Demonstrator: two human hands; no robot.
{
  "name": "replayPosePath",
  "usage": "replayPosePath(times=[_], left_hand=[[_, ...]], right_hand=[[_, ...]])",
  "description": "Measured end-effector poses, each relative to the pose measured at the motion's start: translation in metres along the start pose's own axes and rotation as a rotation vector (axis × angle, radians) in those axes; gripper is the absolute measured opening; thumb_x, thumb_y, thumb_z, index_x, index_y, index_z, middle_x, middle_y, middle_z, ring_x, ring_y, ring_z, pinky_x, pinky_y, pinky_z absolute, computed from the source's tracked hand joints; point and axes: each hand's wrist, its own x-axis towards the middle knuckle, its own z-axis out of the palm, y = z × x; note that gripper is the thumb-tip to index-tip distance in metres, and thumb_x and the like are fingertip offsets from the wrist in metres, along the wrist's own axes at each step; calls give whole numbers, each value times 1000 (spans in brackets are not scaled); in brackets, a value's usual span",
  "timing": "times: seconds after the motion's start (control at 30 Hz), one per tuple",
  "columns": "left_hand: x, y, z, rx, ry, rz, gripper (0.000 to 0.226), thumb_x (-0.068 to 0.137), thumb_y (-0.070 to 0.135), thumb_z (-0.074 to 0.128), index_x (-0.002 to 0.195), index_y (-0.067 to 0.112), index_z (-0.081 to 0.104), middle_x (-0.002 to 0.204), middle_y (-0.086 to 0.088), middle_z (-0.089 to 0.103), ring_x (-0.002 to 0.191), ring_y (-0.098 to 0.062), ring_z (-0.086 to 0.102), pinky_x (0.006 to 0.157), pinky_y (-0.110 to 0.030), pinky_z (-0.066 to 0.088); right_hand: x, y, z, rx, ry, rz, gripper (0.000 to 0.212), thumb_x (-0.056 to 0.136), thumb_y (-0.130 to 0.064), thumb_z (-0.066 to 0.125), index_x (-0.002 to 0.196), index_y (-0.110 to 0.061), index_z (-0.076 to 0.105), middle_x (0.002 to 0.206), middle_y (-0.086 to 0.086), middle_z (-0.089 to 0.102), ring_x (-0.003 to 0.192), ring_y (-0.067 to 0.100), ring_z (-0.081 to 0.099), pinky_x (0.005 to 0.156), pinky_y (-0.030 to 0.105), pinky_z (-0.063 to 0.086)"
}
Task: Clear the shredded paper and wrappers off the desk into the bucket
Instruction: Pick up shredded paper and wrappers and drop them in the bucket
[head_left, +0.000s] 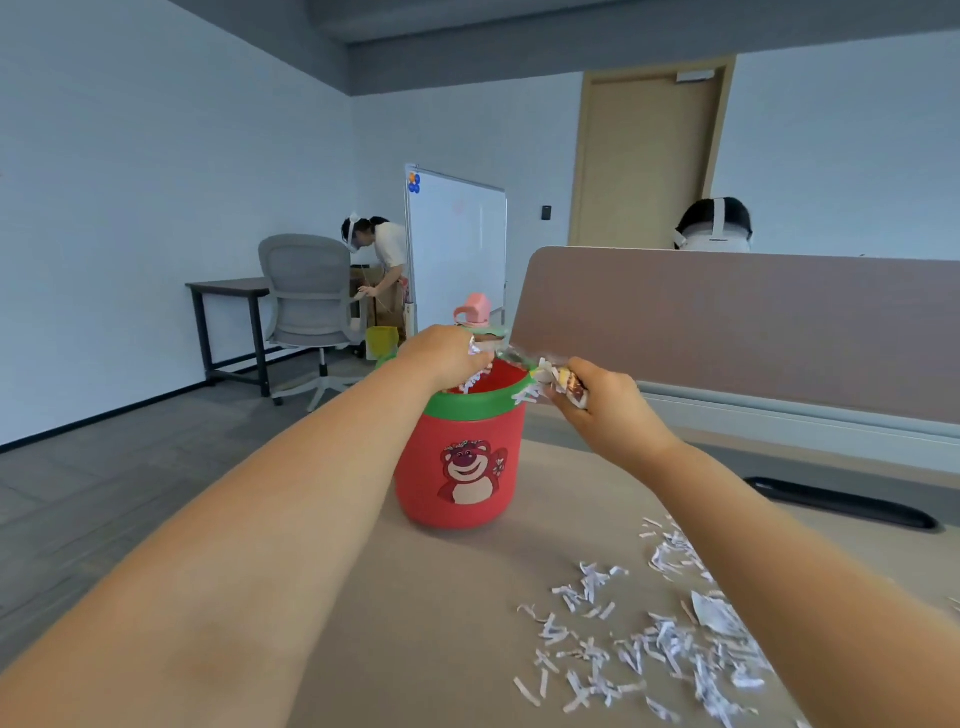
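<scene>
Left hand: closed on white paper shreds over the red green-rimmed bear-print bucket.
Right hand: clamped on crumpled wrappers at the rim.
Left: many white shreds scattered on the tan desk.

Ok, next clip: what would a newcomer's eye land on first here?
The red bucket with a bear picture, standing mid-desk. Both hands meet over its green rim: the left hand dropping paper shreds, the right hand clutching wrappers. More shredded paper litters the desk at lower right.

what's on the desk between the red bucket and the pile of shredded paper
Nothing: in the head view the desk is bare from the red bucket to the nearest strips of the shredded paper, apart from the right forearm crossing above it.
</scene>
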Motion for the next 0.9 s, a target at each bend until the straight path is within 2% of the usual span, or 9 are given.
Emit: replayPosePath(times=[0.1, 0.17, 0.23, 0.3, 0.5, 0.6, 0.7, 0.8, 0.9], left_hand=[[1, -5, -1, 44, -187, 18, 49, 87, 54, 46, 85, 8, 63, 100, -14, 64, 85, -25, 54, 61, -29, 39], [2, -4, -2, 14, -248, 29, 52, 84, 59, 45, 97, 15, 69, 101, -8, 65, 91, -22, 58, 67, -27, 42], [0, 0, -3, -31, -236, 32, 52, 86, 59, 40, 104, 19, 68, 100, -4, 62, 94, -21, 57, 72, -29, 44], [0, 3, -4, -29, -192, 53, 48, 91, 52, 38, 98, 13, 66, 91, -4, 57, 86, -21, 53, 65, -29, 39], [-7, -4, -1, -186, -11, 117, 17, 85, 21, 62, 88, 7, 70, 88, -5, 71, 73, -16, 66, 76, -26, 49], [-18, -4, -3, -243, -6, 112, 33, 94, 31, 45, 95, 9, 69, 93, -8, 73, 81, -18, 69, 84, -30, 49], [-35, -8, -4, -72, 4, 119, 57, 93, 52, 26, 95, 12, 68, 97, -7, 70, 91, -23, 61, 86, -37, 46], [-58, -18, 0, 134, 3, 160, 53, 82, 63, 43, 89, 14, 61, 82, -1, 62, 83, -21, 48, 84, -35, 33], [-73, -29, 6, 165, 21, 257, 39, 76, 54, 60, 92, 19, 52, 81, 4, 55, 86, -21, 52, 83, -32, 34]], right_hand=[[0, -2, 2, 19, 7, 0, 22, 90, -28, 53, 80, -9, 47, 61, -2, 47, 53, 14, 40, 53, 31, 31], [-1, -3, 0, 18, 11, -1, 21, 90, -29, 53, 80, -11, 46, 61, -4, 46, 52, 11, 40, 49, 27, 31], [-2, -3, -2, 16, 17, 0, 19, 90, -28, 53, 80, -13, 46, 60, -8, 45, 52, 9, 40, 49, 22, 31], [-4, -3, -5, 18, 19, -1, 18, 90, -26, 53, 81, -13, 46, 60, -9, 45, 53, 10, 41, 49, 25, 32], [-8, -1, -7, 19, 21, -14, 17, 90, -27, 53, 81, -14, 45, 60, -10, 44, 53, 8, 41, 49, 22, 32], [-8, -2, -5, 28, 10, -23, 16, 90, -26, 53, 81, -16, 45, 61, -11, 44, 53, 7, 41, 50, 23, 33], [-9, -4, -3, 44, 10, -31, 17, 90, -25, 53, 80, -15, 44, 60, -14, 42, 52, 6, 40, 49, 24, 32], [-9, -7, 0, 59, 18, -17, 20, 90, -25, 53, 76, -17, 43, 58, -13, 42, 51, 8, 39, 49, 26, 30], [-6, -18, -1, 91, 67, -19, 34, 91, -27, 53, 63, -29, 34, 56, -12, 41, 49, 9, 38, 45, 15, 32]])
